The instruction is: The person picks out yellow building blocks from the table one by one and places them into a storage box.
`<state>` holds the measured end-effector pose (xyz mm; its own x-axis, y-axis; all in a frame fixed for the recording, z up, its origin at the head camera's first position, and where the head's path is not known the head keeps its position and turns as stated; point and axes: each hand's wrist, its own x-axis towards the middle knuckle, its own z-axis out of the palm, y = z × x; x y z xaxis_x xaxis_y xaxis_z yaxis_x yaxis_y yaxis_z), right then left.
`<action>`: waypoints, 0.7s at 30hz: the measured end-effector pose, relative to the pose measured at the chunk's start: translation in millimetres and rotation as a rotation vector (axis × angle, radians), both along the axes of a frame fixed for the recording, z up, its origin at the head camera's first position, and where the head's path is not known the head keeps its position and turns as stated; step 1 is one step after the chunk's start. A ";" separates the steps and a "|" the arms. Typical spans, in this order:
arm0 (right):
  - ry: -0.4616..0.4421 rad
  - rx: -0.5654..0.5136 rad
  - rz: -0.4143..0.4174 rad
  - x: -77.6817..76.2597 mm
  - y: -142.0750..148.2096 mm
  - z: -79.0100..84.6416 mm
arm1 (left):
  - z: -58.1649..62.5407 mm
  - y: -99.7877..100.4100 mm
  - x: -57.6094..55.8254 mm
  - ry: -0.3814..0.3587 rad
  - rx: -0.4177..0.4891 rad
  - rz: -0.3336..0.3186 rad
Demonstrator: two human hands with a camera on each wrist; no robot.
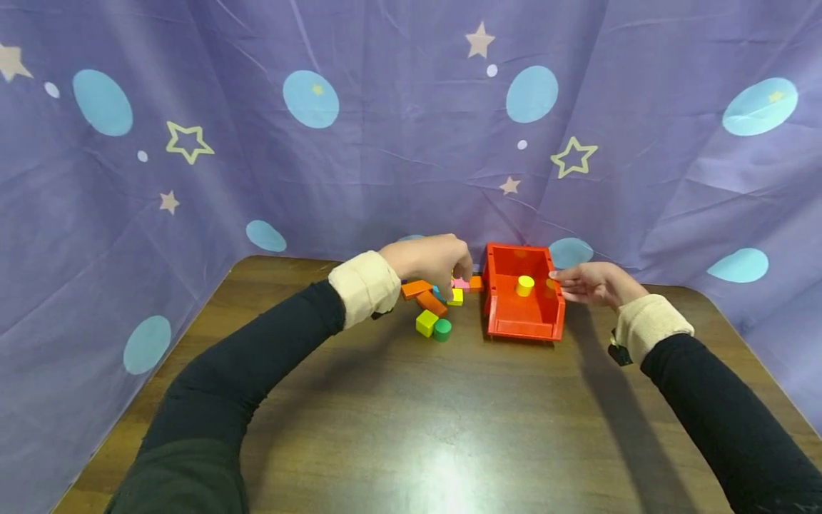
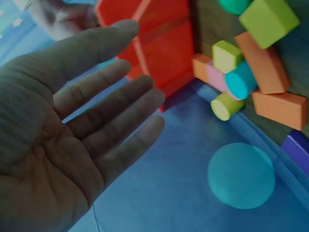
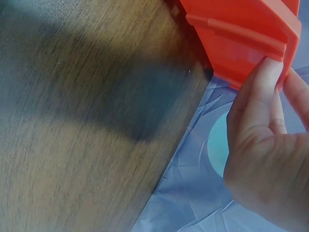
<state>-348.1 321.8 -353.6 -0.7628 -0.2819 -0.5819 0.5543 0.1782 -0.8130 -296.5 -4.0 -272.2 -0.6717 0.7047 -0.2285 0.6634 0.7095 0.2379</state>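
Observation:
A red plastic bin [image 1: 523, 328] stands on the table with a yellow cylinder block [image 1: 524, 286] inside it. My right hand [image 1: 594, 282] pinches the bin's right wall, as the right wrist view also shows at the bin's red edge [image 3: 241, 53]. My left hand [image 1: 430, 260] hovers over the loose blocks to the left of the bin. In the left wrist view that hand [image 2: 82, 125] holds nothing, its fingers extended and spread a little. Near it lie a cyan cylinder [image 2: 240, 81], a yellow-green cylinder [image 2: 225, 107], orange blocks [image 2: 280, 107] and a pink block [image 2: 217, 77].
Closer to the front are a yellow-green cube [image 1: 426, 323] and a green cylinder [image 1: 442, 330]. The wooden table [image 1: 411, 414] ends at the back against a purple curtain [image 1: 398, 171] with stars and blue ovals. A dark blue block [image 2: 297, 147] lies near the curtain.

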 end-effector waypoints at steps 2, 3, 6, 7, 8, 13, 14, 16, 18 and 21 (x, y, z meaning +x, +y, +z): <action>0.003 0.002 0.001 0.8 -0.8 0.1 | -4.0 -1.5 2.5 -0.007 -0.030 -0.025; 0.005 0.004 0.000 1.2 -1.4 0.2 | -6.1 -2.2 3.3 -0.007 -0.045 -0.035; 0.013 0.008 -0.001 1.9 -2.3 0.6 | -11.2 -4.6 5.0 0.002 -0.104 -0.050; 0.012 0.007 -0.004 2.1 -2.4 0.7 | -12.6 -5.5 5.5 -0.001 -0.118 -0.050; 0.012 0.006 -0.008 2.4 -2.8 1.0 | -14.2 -6.4 5.7 -0.001 -0.130 -0.052; 0.008 -0.001 -0.011 3.7 -1.5 2.0 | -25.9 -10.8 6.3 0.013 -0.168 -0.060; 0.007 -0.003 -0.010 4.0 -1.1 2.1 | -29.2 -11.6 6.3 0.012 -0.174 -0.056; 0.003 -0.002 -0.010 4.5 -1.0 2.4 | -35.7 -13.2 7.3 0.012 -0.180 -0.050; 0.000 0.003 -0.010 5.2 -1.4 2.7 | -42.1 -15.0 8.8 0.012 -0.177 -0.042; 0.002 0.010 -0.009 6.0 -3.0 2.9 | -50.4 -18.0 11.3 0.019 -0.158 -0.039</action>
<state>-342.0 318.8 -350.8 -0.7664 -0.2689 -0.5834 0.5545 0.1814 -0.8122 -285.2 -22.0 -322.7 -0.6501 0.6863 -0.3262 0.6941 0.7110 0.1125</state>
